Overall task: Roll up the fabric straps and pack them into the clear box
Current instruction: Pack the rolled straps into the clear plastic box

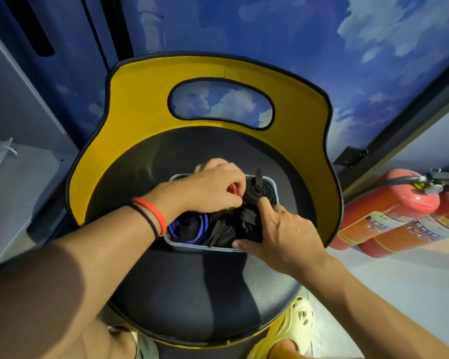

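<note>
Clear box point(182, 246) of black straps point(244, 224), left hand point(213, 189) pinching red strap point(233, 189), right hand point(283, 234) flat

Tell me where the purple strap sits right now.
Head view: the purple strap lies coiled in the clear box's near-left end, below the left hand and left of the black straps.

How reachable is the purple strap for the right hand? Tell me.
Probably yes: the purple strap lies uncovered in the clear box's near-left corner, near the right hand; the left hand, pinching a red strap, is farther back.
</note>
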Action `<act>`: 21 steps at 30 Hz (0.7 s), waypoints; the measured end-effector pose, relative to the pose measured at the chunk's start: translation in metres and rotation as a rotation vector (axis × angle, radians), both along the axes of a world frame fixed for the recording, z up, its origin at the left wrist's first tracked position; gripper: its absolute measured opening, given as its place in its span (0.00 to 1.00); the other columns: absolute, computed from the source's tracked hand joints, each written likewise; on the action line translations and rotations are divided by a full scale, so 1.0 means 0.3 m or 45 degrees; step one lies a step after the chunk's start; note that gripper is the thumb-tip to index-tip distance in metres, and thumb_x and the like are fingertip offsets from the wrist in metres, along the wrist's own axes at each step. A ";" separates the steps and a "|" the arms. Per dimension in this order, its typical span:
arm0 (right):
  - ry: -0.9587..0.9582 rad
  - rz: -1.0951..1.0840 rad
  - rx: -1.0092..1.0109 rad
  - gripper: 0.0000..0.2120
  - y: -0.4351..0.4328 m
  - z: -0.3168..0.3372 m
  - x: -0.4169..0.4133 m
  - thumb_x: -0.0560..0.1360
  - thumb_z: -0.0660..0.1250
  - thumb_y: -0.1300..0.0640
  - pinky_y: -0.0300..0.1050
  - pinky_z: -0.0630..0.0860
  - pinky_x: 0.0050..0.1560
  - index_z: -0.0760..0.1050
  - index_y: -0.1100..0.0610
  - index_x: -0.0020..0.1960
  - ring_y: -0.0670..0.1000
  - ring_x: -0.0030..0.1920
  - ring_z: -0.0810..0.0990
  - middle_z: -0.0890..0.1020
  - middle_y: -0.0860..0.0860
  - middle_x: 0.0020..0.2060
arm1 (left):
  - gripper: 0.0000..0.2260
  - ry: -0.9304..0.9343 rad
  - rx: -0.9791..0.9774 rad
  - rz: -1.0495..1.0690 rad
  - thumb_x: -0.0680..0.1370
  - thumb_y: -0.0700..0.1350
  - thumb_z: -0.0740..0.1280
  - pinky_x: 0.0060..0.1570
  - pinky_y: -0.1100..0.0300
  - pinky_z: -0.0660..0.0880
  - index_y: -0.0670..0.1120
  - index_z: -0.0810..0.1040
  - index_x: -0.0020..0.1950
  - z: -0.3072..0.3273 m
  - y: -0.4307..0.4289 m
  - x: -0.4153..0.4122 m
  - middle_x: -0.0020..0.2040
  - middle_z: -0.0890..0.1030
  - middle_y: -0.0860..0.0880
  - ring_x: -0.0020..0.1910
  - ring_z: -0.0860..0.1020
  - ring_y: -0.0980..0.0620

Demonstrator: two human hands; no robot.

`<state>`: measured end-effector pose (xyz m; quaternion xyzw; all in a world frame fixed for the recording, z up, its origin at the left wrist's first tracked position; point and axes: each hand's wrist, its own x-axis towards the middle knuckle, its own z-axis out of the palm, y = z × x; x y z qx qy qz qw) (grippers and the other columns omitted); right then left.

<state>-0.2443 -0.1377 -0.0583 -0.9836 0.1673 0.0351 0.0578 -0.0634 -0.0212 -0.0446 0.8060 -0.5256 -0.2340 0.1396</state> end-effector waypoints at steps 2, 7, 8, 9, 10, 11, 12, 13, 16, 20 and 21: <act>-0.056 -0.078 0.152 0.36 0.001 -0.013 -0.018 0.67 0.66 0.25 0.53 0.82 0.44 0.61 0.48 0.63 0.55 0.46 0.82 0.79 0.50 0.50 | 0.27 -0.183 -0.070 -0.110 0.74 0.41 0.67 0.78 0.38 0.45 0.64 0.70 0.68 -0.009 -0.030 -0.006 0.76 0.62 0.61 0.81 0.47 0.52; -0.251 -0.111 0.058 0.38 0.014 -0.021 -0.057 0.67 0.70 0.29 0.44 0.79 0.48 0.66 0.47 0.70 0.49 0.50 0.78 0.80 0.45 0.54 | 0.42 -0.234 0.094 -0.403 0.75 0.27 0.64 0.78 0.34 0.49 0.65 0.63 0.78 -0.006 -0.096 -0.055 0.83 0.50 0.59 0.83 0.47 0.48; -0.263 -0.096 0.007 0.38 0.018 -0.020 -0.056 0.68 0.70 0.29 0.44 0.79 0.48 0.68 0.49 0.69 0.49 0.50 0.77 0.80 0.45 0.54 | 0.42 -0.250 0.088 -0.410 0.75 0.26 0.63 0.78 0.34 0.50 0.66 0.63 0.77 -0.002 -0.104 -0.056 0.83 0.50 0.59 0.83 0.47 0.46; -0.261 -0.084 -0.013 0.37 0.019 -0.019 -0.054 0.68 0.71 0.30 0.44 0.79 0.48 0.69 0.50 0.69 0.49 0.50 0.77 0.81 0.46 0.55 | 0.42 -0.254 0.073 -0.407 0.75 0.26 0.64 0.78 0.35 0.50 0.66 0.63 0.77 -0.004 -0.110 -0.058 0.83 0.50 0.58 0.83 0.48 0.46; -0.244 -0.079 -0.014 0.37 0.020 -0.016 -0.052 0.69 0.70 0.30 0.45 0.80 0.49 0.70 0.50 0.69 0.50 0.50 0.78 0.81 0.47 0.56 | 0.42 -0.261 0.054 -0.404 0.75 0.26 0.64 0.78 0.36 0.51 0.66 0.63 0.77 -0.010 -0.115 -0.059 0.83 0.49 0.58 0.83 0.49 0.45; -0.223 -0.075 -0.004 0.36 0.020 -0.012 -0.048 0.69 0.70 0.30 0.46 0.80 0.49 0.69 0.51 0.69 0.50 0.52 0.79 0.81 0.47 0.57 | 0.42 -0.277 0.033 -0.408 0.75 0.26 0.65 0.78 0.36 0.52 0.66 0.63 0.77 -0.018 -0.117 -0.058 0.83 0.48 0.58 0.82 0.49 0.45; -0.204 -0.072 0.004 0.35 0.022 -0.006 -0.045 0.70 0.69 0.30 0.46 0.81 0.50 0.69 0.51 0.69 0.50 0.53 0.80 0.81 0.48 0.58 | 0.43 -0.298 0.015 -0.422 0.75 0.26 0.65 0.78 0.37 0.52 0.67 0.63 0.77 -0.023 -0.119 -0.057 0.83 0.47 0.59 0.82 0.49 0.45; -0.193 -0.068 0.005 0.35 0.023 -0.002 -0.042 0.71 0.69 0.30 0.47 0.81 0.51 0.68 0.50 0.68 0.51 0.54 0.80 0.80 0.48 0.58 | 0.44 -0.300 0.012 -0.434 0.75 0.25 0.65 0.79 0.37 0.52 0.67 0.62 0.77 -0.028 -0.120 -0.054 0.83 0.46 0.59 0.82 0.49 0.45; -0.176 -0.020 -0.014 0.33 0.017 0.015 -0.036 0.72 0.67 0.31 0.48 0.80 0.52 0.69 0.50 0.68 0.51 0.53 0.81 0.80 0.48 0.57 | 0.38 -0.285 -0.009 -0.437 0.78 0.30 0.66 0.77 0.39 0.57 0.66 0.65 0.76 -0.037 -0.120 -0.043 0.82 0.52 0.58 0.81 0.53 0.47; -0.133 0.046 -0.057 0.30 0.004 0.027 -0.030 0.72 0.65 0.30 0.49 0.78 0.53 0.72 0.51 0.63 0.52 0.50 0.80 0.82 0.49 0.53 | 0.28 -0.294 -0.118 -0.425 0.80 0.40 0.68 0.70 0.43 0.67 0.67 0.68 0.73 -0.067 -0.123 -0.013 0.78 0.59 0.60 0.76 0.61 0.52; -0.122 0.049 -0.073 0.29 0.003 0.029 -0.030 0.72 0.65 0.31 0.49 0.77 0.52 0.73 0.51 0.62 0.52 0.48 0.80 0.82 0.49 0.51 | 0.27 -0.263 -0.118 -0.414 0.80 0.42 0.68 0.70 0.43 0.68 0.68 0.69 0.73 -0.068 -0.125 -0.007 0.77 0.60 0.61 0.76 0.62 0.52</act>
